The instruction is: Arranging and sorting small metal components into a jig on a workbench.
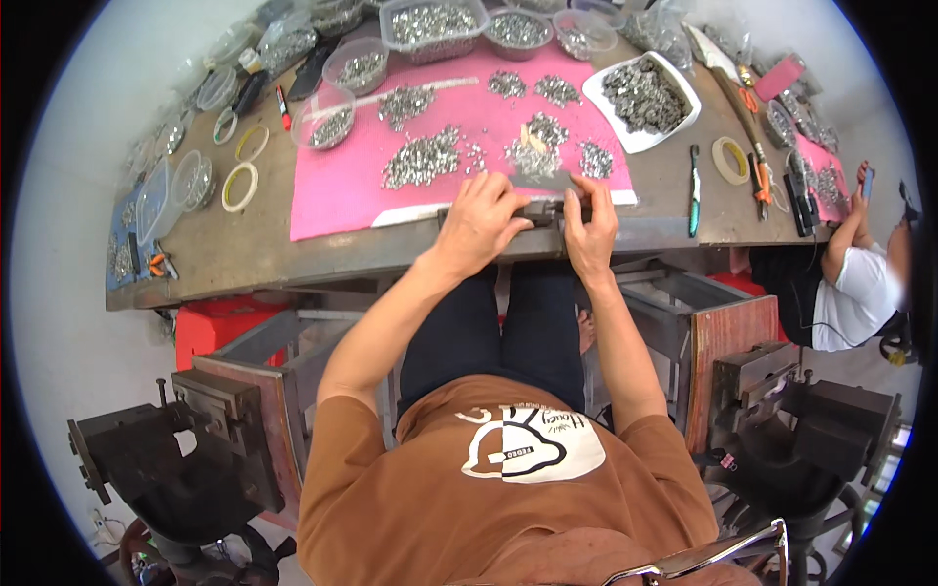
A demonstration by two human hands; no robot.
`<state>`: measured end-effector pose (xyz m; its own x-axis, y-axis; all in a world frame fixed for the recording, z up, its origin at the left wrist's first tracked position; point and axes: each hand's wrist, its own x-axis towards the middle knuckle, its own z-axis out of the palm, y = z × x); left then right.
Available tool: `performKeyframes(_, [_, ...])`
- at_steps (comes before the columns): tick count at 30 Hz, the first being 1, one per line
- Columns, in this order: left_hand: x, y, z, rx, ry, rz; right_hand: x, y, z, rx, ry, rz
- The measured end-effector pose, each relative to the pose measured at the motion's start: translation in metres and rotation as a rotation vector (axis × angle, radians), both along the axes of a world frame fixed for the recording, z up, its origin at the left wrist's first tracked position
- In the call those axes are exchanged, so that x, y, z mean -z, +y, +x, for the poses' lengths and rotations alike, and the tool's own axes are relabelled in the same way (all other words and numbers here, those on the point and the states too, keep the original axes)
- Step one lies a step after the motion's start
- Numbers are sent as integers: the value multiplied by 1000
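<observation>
Both my hands are at the near table edge, on either side of a dark metal fixture (539, 211). My left hand (479, 221) has its fingers curled, with the thumb against the fixture's left part. My right hand (590, 230) is closed at its right end, fingers and thumb pressed near the metal. Any small part in the fingertips is too small to make out. Just beyond the fixture lies a pile of small silvery metal parts (532, 161) with a pale tan piece on it. A larger pile of shiny metal parts (422, 158) lies to the left on the pink sheet (327, 200).
Tubs of metal parts line the back, among them a clear tub (391, 27) and a white tray (687, 125). A green-handled tool (695, 195), tape roll (730, 161) and orange pliers (761, 186) lie right. Vises (230, 410) flank me below. Another person (860, 293) sits at right.
</observation>
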<state>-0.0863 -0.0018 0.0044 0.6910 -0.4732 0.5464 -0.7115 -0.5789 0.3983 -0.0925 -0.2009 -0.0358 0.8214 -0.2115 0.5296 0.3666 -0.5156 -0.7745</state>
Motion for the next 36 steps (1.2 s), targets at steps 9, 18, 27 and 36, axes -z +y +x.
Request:
performKeyframes(9, [32,0,-17,-298,-77,62,-14,1,-29,-84,46,141])
performKeyframes(18, [44,-10,-35,-350,-51,-62,-17,-24,-31,-297,103,-125])
performKeyframes(27, [35,-7,-37,-297,9,-180,-14,-59,153,-201,56,-503])
performKeyframes(36, [17,60,4,-401,65,-98,-11,-59,176,-153,126,-526])
